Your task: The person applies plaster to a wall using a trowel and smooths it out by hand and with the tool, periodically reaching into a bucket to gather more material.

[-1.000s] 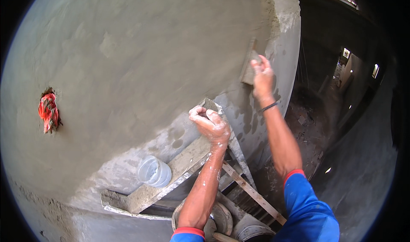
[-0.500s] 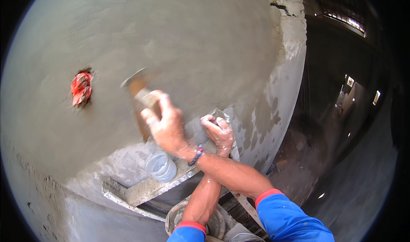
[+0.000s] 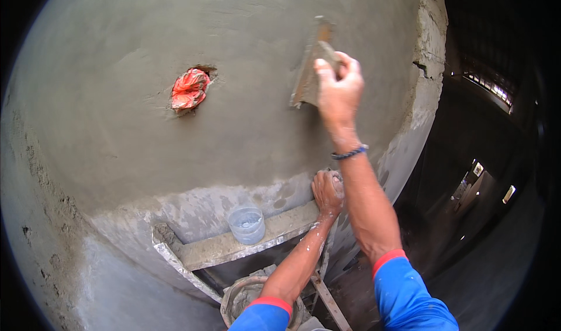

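My right hand (image 3: pixel 339 91) grips a trowel-like plastering float (image 3: pixel 307 80) held against the grey plastered wall (image 3: pixel 251 132). Below it, my left hand (image 3: pixel 327 191) is curled closed at the right end of a dusty plank (image 3: pixel 216 249); what its fingers hold is hidden. On that plank stands a clear plastic cup (image 3: pixel 245 226) with liquid in it. Crumpled red plastic (image 3: pixel 188 88) is stuffed into a hole in the wall, left of the float.
A round bucket (image 3: pixel 239 296) sits below the plank, beside slanting wooden supports (image 3: pixel 333 304). The wall ends at a rough, cracked edge (image 3: pixel 429 33); beyond it is a dark interior with small bright openings.
My right hand swept left across my left arm with the float, then back up and right, uncrossing. The view has shifted, so the wall's features sit farther right.
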`<state>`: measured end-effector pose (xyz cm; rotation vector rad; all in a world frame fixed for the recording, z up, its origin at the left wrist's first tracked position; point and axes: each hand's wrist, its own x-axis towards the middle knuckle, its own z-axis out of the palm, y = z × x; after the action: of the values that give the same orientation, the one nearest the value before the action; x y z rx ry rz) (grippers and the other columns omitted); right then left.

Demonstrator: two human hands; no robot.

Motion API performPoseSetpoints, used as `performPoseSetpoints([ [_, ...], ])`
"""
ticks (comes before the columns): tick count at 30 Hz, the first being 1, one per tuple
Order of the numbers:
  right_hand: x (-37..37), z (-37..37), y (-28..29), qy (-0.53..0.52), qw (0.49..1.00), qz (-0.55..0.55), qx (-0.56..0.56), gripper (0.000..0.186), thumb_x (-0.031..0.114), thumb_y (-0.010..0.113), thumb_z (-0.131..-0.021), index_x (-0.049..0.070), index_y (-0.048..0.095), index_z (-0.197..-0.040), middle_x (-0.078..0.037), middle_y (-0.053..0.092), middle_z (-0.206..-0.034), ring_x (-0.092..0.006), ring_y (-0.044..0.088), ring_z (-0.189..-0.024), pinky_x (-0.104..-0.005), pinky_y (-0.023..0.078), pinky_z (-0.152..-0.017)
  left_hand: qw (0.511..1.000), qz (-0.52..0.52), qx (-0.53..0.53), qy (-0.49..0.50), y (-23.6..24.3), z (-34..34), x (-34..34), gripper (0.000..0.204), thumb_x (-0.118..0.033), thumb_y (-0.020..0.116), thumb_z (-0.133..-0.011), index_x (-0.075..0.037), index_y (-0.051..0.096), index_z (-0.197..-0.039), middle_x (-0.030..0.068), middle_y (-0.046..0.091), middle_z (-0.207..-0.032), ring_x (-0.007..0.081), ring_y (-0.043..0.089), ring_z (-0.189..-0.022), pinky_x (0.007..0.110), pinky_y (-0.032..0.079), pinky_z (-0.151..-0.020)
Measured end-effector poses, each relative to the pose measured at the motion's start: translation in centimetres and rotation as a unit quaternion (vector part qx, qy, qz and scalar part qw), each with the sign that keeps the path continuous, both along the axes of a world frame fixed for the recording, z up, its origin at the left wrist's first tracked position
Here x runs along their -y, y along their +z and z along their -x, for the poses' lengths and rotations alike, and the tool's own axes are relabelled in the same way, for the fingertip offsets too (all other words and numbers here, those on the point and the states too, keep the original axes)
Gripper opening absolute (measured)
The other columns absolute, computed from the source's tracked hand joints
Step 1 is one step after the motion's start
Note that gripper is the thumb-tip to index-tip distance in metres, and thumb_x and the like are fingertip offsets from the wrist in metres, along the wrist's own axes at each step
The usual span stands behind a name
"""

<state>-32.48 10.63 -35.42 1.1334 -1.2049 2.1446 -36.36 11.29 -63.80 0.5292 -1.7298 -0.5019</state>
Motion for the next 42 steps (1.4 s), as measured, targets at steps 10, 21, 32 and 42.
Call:
performPoseSetpoints([
  [10,-0.7,-4.9,0.0,-0.027,0.949,-0.026,-0.313,0.036,0.006,0.067,-0.083,-0.004,0.060,-0.116,-0.025,0.066,-0.105,-0.0419,0.066,-0.095,-0.0440,0.053,-0.086,0.998,0.026,-0.040,0.038,-0.3,-0.7,1.1,0.018,-0.023,0.050,-0.094,-0.007,0.052,-0.101,0.0133,0.055,-0.098,0.0349,0.051,-0.100,0.050,0.037,-0.084],
  [21,-0.9,0.7,-3.8,-0.079,0.870,-0.159,-0.459,0.049,0.004,0.073,-0.079,0.005,0.060,-0.126,-0.017,0.065,-0.120,-0.0373,0.060,-0.103,-0.0433,0.049,-0.092,0.997,-0.073,-0.023,-0.016,-2.4,1.6,0.1,0.011,-0.018,0.053,-0.094,-0.008,0.051,-0.097,0.0142,0.055,-0.097,0.0345,0.052,-0.097,0.050,0.037,-0.084],
  [32,-4.0,-4.3,-0.4,0.142,0.951,-0.137,-0.238,0.041,0.008,0.068,-0.089,-0.001,0.057,-0.128,-0.010,0.068,-0.114,-0.0160,0.063,-0.108,-0.0320,0.050,-0.095,0.994,-0.109,0.012,0.027,0.2,-0.5,-2.2,0.021,-0.025,0.059,-0.098,-0.005,0.052,-0.098,0.0196,0.058,-0.094,0.0417,0.057,-0.090,0.053,0.043,-0.078],
  [42,4.0,-8.4,6.9,-0.203,0.843,-0.072,-0.493,0.045,0.009,0.070,-0.082,0.001,0.053,-0.123,-0.019,0.062,-0.103,-0.0392,0.059,-0.096,-0.0482,0.049,-0.087,0.990,-0.120,-0.033,0.061,1.4,-2.6,-3.9,0.016,-0.026,0.063,-0.095,-0.011,0.059,-0.096,0.0119,0.059,-0.098,0.0344,0.056,-0.094,0.048,0.043,-0.083],
])
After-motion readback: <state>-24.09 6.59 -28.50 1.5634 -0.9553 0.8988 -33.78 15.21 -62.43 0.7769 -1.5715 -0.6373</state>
